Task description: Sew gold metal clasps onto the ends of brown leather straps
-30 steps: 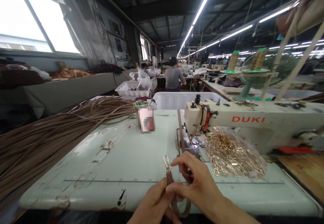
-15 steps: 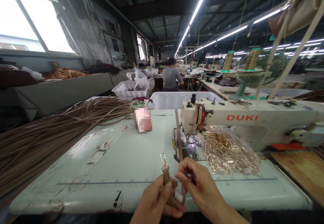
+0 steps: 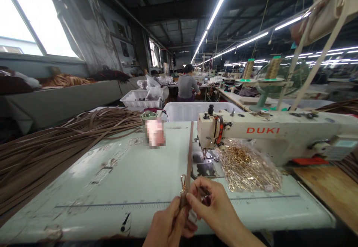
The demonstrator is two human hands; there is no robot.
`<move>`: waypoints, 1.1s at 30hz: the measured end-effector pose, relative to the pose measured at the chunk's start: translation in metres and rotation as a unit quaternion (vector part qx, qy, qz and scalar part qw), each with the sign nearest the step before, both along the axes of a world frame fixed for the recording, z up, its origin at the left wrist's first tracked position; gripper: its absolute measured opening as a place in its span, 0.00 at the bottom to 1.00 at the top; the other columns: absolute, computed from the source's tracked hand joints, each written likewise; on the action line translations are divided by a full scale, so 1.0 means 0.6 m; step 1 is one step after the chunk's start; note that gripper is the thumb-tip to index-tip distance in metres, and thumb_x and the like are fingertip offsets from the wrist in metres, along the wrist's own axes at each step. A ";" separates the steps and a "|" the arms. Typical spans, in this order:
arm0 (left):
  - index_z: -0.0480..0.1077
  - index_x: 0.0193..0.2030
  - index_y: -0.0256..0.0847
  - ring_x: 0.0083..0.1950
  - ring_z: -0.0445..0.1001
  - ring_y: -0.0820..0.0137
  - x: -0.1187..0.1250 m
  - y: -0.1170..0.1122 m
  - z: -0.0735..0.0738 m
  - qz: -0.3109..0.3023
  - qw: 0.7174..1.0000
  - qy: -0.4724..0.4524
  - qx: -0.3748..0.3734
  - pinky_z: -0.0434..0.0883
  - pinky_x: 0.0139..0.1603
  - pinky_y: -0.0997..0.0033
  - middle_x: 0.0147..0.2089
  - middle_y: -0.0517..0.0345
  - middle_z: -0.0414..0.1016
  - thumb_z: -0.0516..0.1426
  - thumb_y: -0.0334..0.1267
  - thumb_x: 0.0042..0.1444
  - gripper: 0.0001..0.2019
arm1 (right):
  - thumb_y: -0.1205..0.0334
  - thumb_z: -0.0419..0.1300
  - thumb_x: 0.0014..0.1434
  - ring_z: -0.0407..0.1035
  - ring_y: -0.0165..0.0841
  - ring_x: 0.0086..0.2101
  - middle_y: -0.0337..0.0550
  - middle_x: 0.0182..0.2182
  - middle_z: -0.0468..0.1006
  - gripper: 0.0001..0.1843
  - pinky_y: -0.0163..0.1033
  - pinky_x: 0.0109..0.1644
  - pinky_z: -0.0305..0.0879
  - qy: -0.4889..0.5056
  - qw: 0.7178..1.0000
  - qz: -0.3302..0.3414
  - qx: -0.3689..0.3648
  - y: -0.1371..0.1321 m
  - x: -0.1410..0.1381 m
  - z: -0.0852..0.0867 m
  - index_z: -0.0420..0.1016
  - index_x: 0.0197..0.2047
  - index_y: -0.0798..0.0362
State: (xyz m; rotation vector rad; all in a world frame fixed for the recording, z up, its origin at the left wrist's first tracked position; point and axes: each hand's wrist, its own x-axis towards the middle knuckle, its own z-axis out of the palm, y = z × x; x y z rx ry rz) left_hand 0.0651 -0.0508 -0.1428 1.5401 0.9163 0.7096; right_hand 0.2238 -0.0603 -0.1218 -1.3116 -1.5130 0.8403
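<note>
Near the table's front edge, my left hand (image 3: 170,221) pinches a brown strap (image 3: 183,199) whose end carries a gold snap hook (image 3: 183,181), pointing away from me. My right hand (image 3: 211,204) is closed right beside it, thumb and forefinger meeting at the strap near the hook's base. A longer stretch of brown strap (image 3: 190,146) runs from between my hands up across the table, just left of the sewing machine's needle plate (image 3: 205,159). Something dark and shiny shows inside my right fingers, too hidden to name.
The sewing machine (image 3: 260,129) stands at right, with a clear bag of gold hooks (image 3: 248,167) against it. Many brown straps (image 3: 69,139) cover the left side. A blurred pink item (image 3: 155,133) lies mid-table. Behind are white bins (image 3: 195,111) and a seated person (image 3: 187,85).
My right hand has moved left against the hooked strap end, now gripping near the hook. The long strap has shifted left beside the hook. The camera view has turned slightly right.
</note>
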 end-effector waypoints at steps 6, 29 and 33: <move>0.68 0.43 0.32 0.30 0.78 0.65 0.005 0.007 -0.004 -0.037 0.978 -0.129 -0.157 0.75 0.31 0.72 0.30 0.49 0.77 0.58 0.61 0.54 0.28 | 0.66 0.58 0.53 0.59 0.24 0.19 0.34 0.22 0.66 0.06 0.29 0.21 0.53 -0.004 0.998 -0.006 0.067 -0.020 0.004 -0.025 0.65 0.27 0.53; 0.70 0.31 0.32 0.21 0.64 0.79 0.018 0.005 -0.018 0.002 0.960 -0.172 -0.220 0.59 0.20 0.83 0.22 0.58 0.68 0.65 0.53 0.49 0.22 | 0.48 0.44 0.68 0.70 0.39 0.35 0.49 0.38 0.72 0.21 0.42 0.35 0.67 -0.388 0.892 -0.027 0.229 -0.026 0.074 -0.017 0.66 0.54 0.53; 0.70 0.32 0.31 0.22 0.65 0.78 0.016 0.004 -0.012 -0.020 0.958 -0.179 -0.224 0.59 0.21 0.83 0.22 0.56 0.70 0.67 0.53 0.47 0.23 | 0.57 0.44 0.70 0.69 0.39 0.38 0.50 0.39 0.72 0.18 0.44 0.39 0.68 -0.437 0.855 0.037 0.276 -0.016 0.076 -0.022 0.62 0.57 0.57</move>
